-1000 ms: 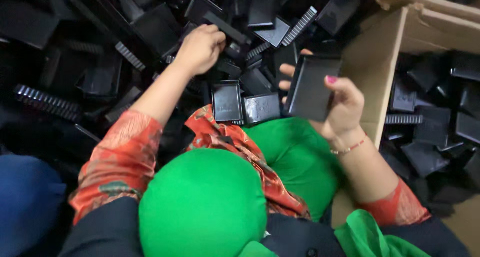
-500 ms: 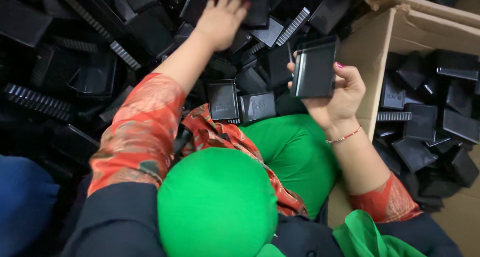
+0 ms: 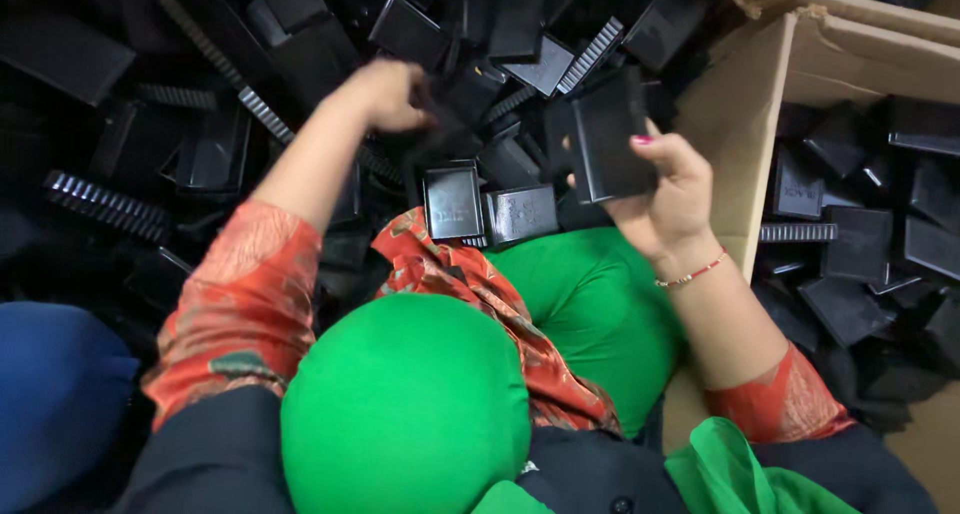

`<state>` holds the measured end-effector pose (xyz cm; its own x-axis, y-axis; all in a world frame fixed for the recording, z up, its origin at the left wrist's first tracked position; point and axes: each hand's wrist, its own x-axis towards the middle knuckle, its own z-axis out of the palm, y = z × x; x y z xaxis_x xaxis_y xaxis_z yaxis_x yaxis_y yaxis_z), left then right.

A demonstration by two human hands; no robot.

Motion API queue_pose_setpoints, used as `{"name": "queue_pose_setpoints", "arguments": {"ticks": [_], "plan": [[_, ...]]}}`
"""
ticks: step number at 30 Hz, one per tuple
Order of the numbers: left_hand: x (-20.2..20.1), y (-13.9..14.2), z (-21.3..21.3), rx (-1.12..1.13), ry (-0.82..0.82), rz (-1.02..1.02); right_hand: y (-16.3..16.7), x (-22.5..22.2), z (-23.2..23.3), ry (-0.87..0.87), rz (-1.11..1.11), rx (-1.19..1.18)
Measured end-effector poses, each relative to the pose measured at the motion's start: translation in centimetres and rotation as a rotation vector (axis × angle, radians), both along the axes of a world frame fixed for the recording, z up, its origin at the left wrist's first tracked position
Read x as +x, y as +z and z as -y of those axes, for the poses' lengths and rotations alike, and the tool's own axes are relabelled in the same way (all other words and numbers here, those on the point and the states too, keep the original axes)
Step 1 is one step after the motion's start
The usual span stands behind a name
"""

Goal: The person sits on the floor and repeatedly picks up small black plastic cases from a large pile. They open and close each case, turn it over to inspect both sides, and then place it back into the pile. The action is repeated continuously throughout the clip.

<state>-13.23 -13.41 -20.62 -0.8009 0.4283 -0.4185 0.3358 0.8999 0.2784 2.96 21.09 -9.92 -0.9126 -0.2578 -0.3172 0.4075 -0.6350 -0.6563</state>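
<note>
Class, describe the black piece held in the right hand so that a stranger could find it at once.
Start at the cardboard box on the right. Just left of its wall, the right hand holds a flat black rectangular plastic piece. Unlike the pile of black plastic parts, it is lifted upright, clear of the heap.

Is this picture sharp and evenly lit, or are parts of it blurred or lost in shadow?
Head view: the left hand is smeared by motion blur; the right hand and the flat black plastic case it holds are only slightly soft. The pile of black parts sinks into deep shadow at the left edge, with faint glints on a few rims. The cardboard box wall is the brightest area.
</note>
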Motion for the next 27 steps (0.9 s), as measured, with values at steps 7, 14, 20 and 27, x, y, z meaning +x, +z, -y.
{"name": "queue_pose_setpoints", "arguments": {"ticks": [7, 14, 20, 27], "plan": [[4.5, 2.0, -6.0, 0.265, -0.030, -0.119, -0.3, -0.2, 1.0, 0.009, -0.100, 0.211], [10.6, 9.7, -14.1, 1.525, 0.509, 0.211, 0.8, 1.5, 2.1, -0.160, -0.831, 1.063], [13.9, 13.8, -13.6, 2.059, 0.491, 1.074, 1.4, 1.6, 1.8, -0.251, -0.929, 1.193], [14.2, 14.3, -12.7, 1.926, 0.274, 0.895, 1.2, 2.0, 1.6, -0.217, -0.867, 0.950]]}}
